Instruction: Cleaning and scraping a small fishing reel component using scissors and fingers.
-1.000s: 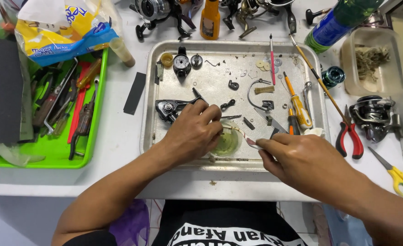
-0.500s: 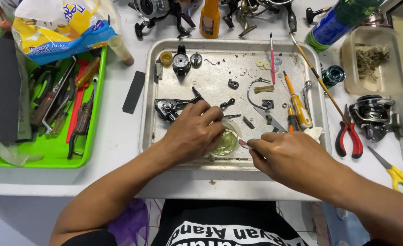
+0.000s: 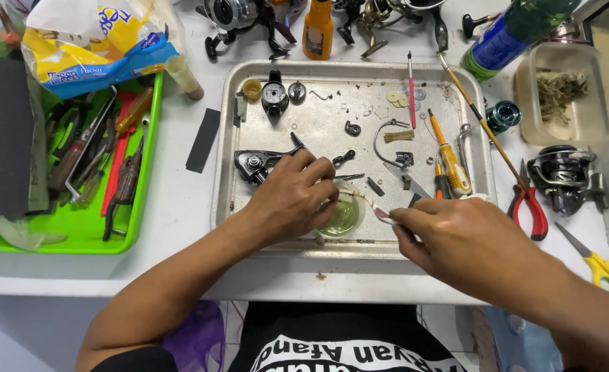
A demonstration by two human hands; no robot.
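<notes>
Metal tray [image 3: 249,207]: rectangular, silver, centred on the white table [image 3: 180,207], carrying loose fishing-reel parts.

Left hand [image 3: 290,200]: over the tray's near half, fingers curled downward and drawn together over a small part beside the dish; what exactly it pinches cannot be told.

Right hand [image 3: 463,241]: at the tray's near right corner, thumb and forefinger pinched on the handle of a small brush [image 3: 366,204]. The brush slants left, its pale tip meeting the left hand's fingertips just above the dish.

Small round dish [image 3: 342,217]: clear, with greenish contents, inside the tray near its front edge, between the two hands and partly covered by the left one.

Reel body [image 3: 256,164]: dark, in the tray just beyond the left hand.

Yellow-handled screwdriver [image 3: 449,162]: in the tray's right part, beyond the right hand.

Bail wire [image 3: 387,141]: curved, at the tray's centre.

Red-handled pliers [image 3: 531,207]: on the table just right of the tray.

Yellow-handled scissors [image 3: 604,265]: on the table at the far right.

Spinning reel [image 3: 562,176]: dark, on the table right of the pliers.

Clear plastic tub [image 3: 580,127]: at upper right, holding a tangle of fibres.

Green tray [image 3: 132,238]: left of the metal tray, filled with hand tools.

Yellow and white bag [image 3: 91,41]: at upper left, lying over the green tray's far edge.
</notes>
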